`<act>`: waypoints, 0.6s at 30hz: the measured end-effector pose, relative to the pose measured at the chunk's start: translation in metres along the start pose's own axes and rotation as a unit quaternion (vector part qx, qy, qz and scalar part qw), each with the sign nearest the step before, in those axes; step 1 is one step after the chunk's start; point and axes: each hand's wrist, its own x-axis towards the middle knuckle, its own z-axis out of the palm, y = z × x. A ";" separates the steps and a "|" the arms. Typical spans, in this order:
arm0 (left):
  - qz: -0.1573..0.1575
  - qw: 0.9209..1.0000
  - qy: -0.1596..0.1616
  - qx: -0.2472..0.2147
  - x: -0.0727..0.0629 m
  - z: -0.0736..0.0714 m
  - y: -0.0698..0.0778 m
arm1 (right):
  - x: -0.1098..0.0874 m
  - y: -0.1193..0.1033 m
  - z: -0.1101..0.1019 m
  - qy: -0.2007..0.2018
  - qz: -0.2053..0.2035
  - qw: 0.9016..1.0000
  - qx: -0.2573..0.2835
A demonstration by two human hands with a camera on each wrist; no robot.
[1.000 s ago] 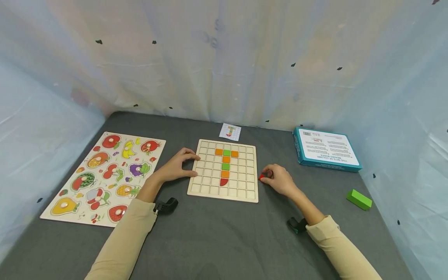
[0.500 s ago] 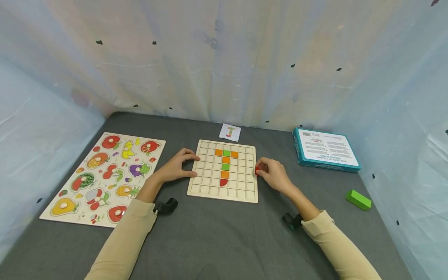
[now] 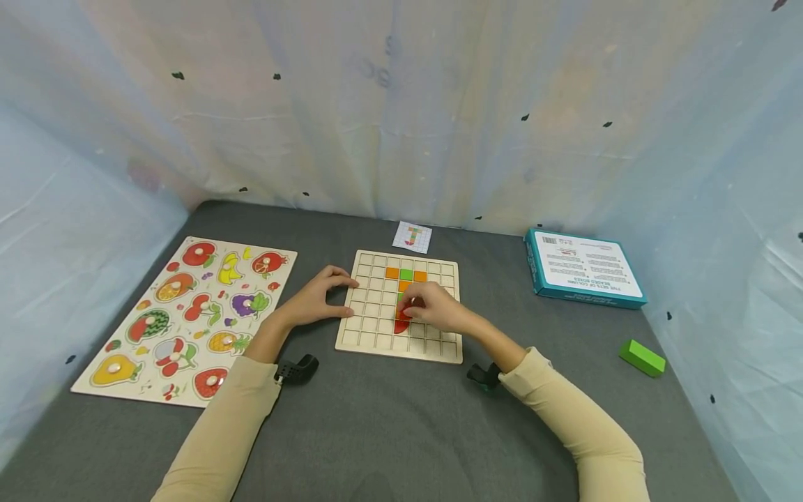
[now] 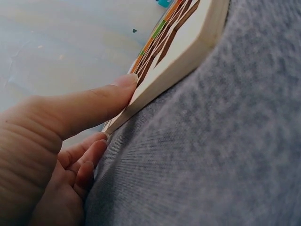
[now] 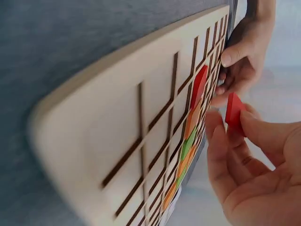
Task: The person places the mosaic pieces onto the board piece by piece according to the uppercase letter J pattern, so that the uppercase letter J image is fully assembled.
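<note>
A square wooden grid board (image 3: 376,335) lies on the dark cloth. Orange and green square tiles (image 3: 406,275) and a red curved tile (image 3: 399,327) sit in its cells, forming a T-like column. Over the middle of the board, my right hand (image 3: 439,308) pinches another red tile (image 5: 233,114) between thumb and fingers. In the right wrist view that tile is held above the surface, apart from it. My left hand (image 3: 318,298) rests at the board's left edge, thumb and fingers spread; the left wrist view has the thumb touching the wooden rim.
Behind the board lies a small pattern card (image 3: 412,237). A fruit puzzle board (image 3: 188,321) is at the left, near the left forearm. To the right are a teal box (image 3: 586,268) and a green block (image 3: 643,358). Pale sheeting (image 3: 401,125) encloses the table.
My right hand has carried the red tile leftward from beside the board's right edge to over the tile column. My left hand has stayed at the left edge.
</note>
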 end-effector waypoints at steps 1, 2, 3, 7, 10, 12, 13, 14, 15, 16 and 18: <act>0.001 1.000 0.000 0.001 0.000 0.000 0.000 | 0.003 -0.003 0.002 -0.011 -0.004 1.000 0.001; 0.001 1.000 0.001 0.001 0.000 0.000 -0.001 | 0.006 -0.005 0.004 -0.019 -0.003 1.000 0.003; 0.001 1.000 0.002 0.002 0.000 0.000 -0.001 | 0.009 -0.007 0.006 -0.027 -0.004 1.000 0.007; 0.008 1.000 0.004 0.004 0.001 0.001 -0.002 | 0.017 -0.012 0.013 -0.046 0.000 0.999 0.023; 0.007 1.000 0.003 0.004 0.001 0.001 -0.001 | 0.021 -0.011 0.018 -0.049 0.004 0.999 0.016; 0.006 1.000 0.003 0.005 0.001 0.001 0.000 | 0.023 -0.011 0.021 -0.045 0.004 0.999 -0.001; 0.006 1.000 0.004 0.005 0.001 0.001 0.000 | 0.024 -0.011 0.022 -0.043 0.004 0.999 -0.008; 0.005 1.000 0.006 0.005 0.000 0.001 0.000 | 0.025 -0.010 0.023 -0.042 0.003 0.999 -0.019; 0.006 1.000 0.007 0.005 0.000 0.001 0.000 | 0.025 -0.010 0.025 -0.042 0.002 0.999 -0.027; 0.006 1.000 0.008 0.006 0.000 0.001 0.000 | 0.026 -0.010 0.026 -0.044 0.003 0.999 -0.030; 0.006 1.000 0.008 0.004 0.000 0.001 0.000 | 0.026 -0.009 0.028 -0.046 0.005 0.998 -0.040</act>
